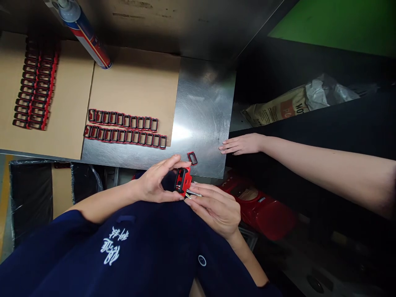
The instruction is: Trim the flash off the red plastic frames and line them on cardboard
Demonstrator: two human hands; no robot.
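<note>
Close to my body, my left hand (159, 181) grips a small red and black plastic frame (183, 181) between thumb and fingers. The frame is tilted, with its red side turned toward my right hand (218, 206). Pinched in the right fingers is a pair of metal tweezers (194, 193), whose tips are hidden at the frame's lower edge. A similar loose frame (192, 158) lies on the metal table just beyond my hands. Two rows of such frames (126, 136) lie further left, mostly on cardboard.
More frames (37, 86) stand in two columns on the cardboard (68, 103) at far left. A spray can (86, 37) stands behind. Another person's hand (243, 144) rests on the metal table (204, 107) at its right edge. A red stool-like object (266, 214) is below.
</note>
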